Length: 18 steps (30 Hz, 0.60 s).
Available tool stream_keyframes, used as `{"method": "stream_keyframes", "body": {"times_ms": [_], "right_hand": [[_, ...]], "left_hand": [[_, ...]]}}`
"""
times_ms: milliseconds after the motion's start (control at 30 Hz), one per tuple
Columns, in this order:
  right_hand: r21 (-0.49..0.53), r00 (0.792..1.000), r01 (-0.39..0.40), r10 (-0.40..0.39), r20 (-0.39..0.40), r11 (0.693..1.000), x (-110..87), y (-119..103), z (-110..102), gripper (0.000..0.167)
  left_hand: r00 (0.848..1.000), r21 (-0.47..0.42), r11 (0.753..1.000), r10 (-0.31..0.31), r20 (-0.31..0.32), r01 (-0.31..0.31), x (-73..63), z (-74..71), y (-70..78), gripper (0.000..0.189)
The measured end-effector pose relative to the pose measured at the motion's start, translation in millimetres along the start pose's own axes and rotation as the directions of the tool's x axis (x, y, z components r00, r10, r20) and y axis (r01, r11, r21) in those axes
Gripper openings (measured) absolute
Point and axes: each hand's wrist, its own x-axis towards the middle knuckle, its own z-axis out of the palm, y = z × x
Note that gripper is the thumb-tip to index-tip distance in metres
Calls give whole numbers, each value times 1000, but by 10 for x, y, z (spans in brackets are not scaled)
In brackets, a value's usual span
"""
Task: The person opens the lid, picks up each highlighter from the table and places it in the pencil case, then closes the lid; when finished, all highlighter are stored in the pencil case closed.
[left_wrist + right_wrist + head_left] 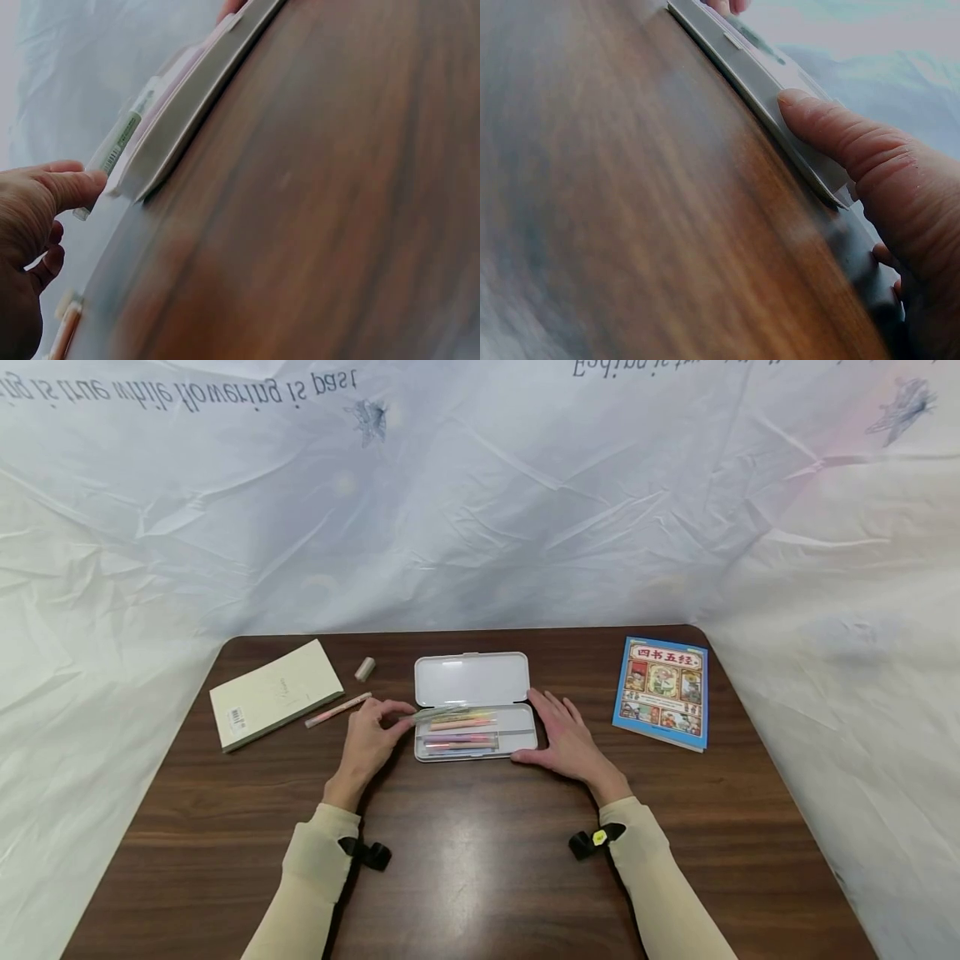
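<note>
An open white pencil case [517, 742] lies on the table, its lid [472, 680] folded back. Several pens [459, 739] in pale colours lie inside it. My left hand [370, 739] pinches a clear, greenish pen [116, 150] between thumb and fingers at the case's left end. The pen's far part reaches over the tray, and a barcode shows on its barrel. At the case's right end, my right hand [566, 739] rests with fingers spread. Its thumb [817, 120] presses the front wall, while the index finger lies by the hinge corner.
Left of the case are a pinkish pen [337, 710], a small pale eraser-like block [364, 669] and a cream book [277, 693] with a barcode. A blue-bordered picture book [662, 693] lies on the right. White printed sheeting [480, 527] hangs behind the wooden table [465, 860].
</note>
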Motion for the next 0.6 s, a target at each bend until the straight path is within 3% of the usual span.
{"method": "stream_keyframes", "body": {"times_ms": [333, 600], "right_hand": [[8, 1000, 2, -2, -1, 1000, -10, 6, -10, 114], [3, 1000, 15, -15, -5, 1000, 3, 18, 1, 115]], "left_hand": [[993, -53, 999, 5, 116, 1, 40, 232, 174, 15], [985, -23, 1000, 13, 173, -9, 77, 341, 280, 12]]}}
